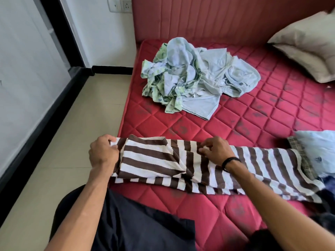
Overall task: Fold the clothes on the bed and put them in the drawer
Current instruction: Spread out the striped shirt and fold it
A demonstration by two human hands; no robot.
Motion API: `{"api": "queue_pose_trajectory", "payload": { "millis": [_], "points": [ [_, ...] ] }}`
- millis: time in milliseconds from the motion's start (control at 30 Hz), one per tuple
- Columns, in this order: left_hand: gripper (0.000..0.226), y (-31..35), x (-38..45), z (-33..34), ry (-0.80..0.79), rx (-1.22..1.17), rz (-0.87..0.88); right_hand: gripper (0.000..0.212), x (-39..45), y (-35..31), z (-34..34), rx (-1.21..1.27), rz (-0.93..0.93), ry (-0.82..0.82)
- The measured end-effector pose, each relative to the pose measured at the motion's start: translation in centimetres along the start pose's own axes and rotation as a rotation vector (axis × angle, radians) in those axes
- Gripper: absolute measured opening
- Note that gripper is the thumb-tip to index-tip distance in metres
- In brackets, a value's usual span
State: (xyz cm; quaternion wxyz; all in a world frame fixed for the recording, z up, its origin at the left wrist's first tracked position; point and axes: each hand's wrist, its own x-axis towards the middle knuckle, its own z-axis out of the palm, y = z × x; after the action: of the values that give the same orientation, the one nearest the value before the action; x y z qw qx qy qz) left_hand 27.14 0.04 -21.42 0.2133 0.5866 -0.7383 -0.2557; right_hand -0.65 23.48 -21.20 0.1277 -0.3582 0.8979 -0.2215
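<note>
With the left hand gripping the striped garment's end at the bed's left edge and the right hand's fingers pinching its middle, the overhanging end could slip floorward if either grip loosens.

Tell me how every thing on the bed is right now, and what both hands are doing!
striped cloth: laid along the near edge of the mattress, left end folded over.
left hand: grips the cloth's left end.
right hand: pinches the cloth's far edge.
pile of light clothes: crumpled, not folded.
pillow: lies against the headboard.
pale blue garment: lies at the right edge, partly out of view.
</note>
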Motion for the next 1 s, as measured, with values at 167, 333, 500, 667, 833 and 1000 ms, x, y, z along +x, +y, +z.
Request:
{"api": "queue_pose_trajectory", "payload": {
  "millis": [167, 333, 500, 667, 833, 1000],
  "points": [
    [0.032, 1.6, -1.9, 0.6, 0.147, 0.229, 0.300, 0.008, 1.8, 0.5, -0.6, -0.322, -0.285, -0.067],
    [0.051, 7.7, -9.7, 3.0, -0.248, 0.200, 1.131, 0.016, 3.1, 0.8, -1.5, -0.207, -0.246, -0.055],
    [0.010, 7.5, -12.7, 7.4, -0.533, 0.275, 1.231, 0.066, -0.9, 3.7, -1.4, -0.275, -0.286, -0.342],
    [0.038, 9.1, -12.4, 6.1, -0.780, 0.393, 1.006, 0.071, -3.1, 8.9, -3.4, -0.510, -0.070, -0.372],
    [0.051, 13.3, -14.9, 9.1, -0.467, 0.316, 1.046, 0.083, -2.5, 13.3, -8.0, -0.429, 0.345, -0.278],
    [0.071, 17.0, -20.6, 16.2, -0.545, 0.254, 1.014, 0.083, -4.7, 18.7, -12.4, -0.348, 0.769, -0.243]
  ]
}}
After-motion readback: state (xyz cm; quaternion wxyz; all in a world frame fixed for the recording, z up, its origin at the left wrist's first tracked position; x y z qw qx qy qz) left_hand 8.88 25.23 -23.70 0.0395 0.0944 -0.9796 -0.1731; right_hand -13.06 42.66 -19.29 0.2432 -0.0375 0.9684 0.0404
